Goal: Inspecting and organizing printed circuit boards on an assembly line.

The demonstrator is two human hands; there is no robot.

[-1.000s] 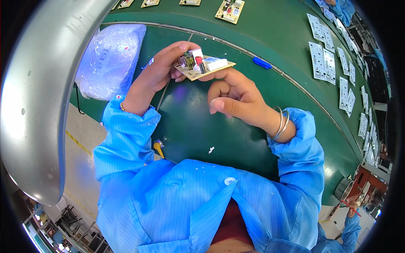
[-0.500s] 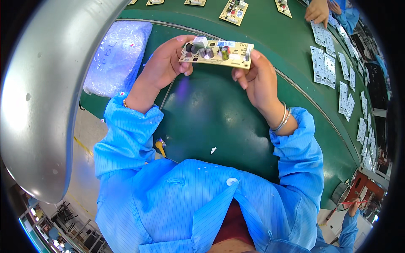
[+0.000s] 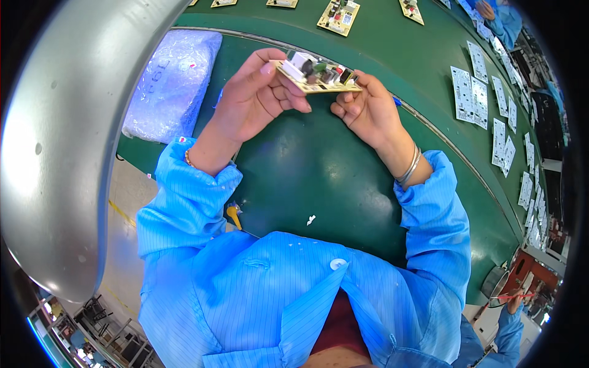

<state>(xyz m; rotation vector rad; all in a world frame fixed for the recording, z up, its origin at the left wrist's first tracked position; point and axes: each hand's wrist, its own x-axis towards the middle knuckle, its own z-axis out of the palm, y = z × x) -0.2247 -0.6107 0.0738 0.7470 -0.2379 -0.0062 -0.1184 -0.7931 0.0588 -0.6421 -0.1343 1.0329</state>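
- Circuit board, tan with a white block and a few small dark and green parts standing on its top face, is held up in the air above the green desk, pinched at both ends.
- Left hand grips the board's left end, thumb on top near the white block, the other fingers curled underneath.
- Right hand has the right end, fingertips on the edge and the rest of the fingers folded under it. There are metal bangles on that wrist.
- Both arms are in blue striped sleeves, same fabric as the smock lower in the frame.
- Just left of the left hand, a bubble-wrap bag lies on the desk.
- A blue pen peeks out behind the right hand.
- A tiny white scrap sits on the desk near the person's chest.
- Further out, more populated boards lie along the far strip, and a row of white bare boards runs down the right side.
- Another person's blue sleeve shows at top right.
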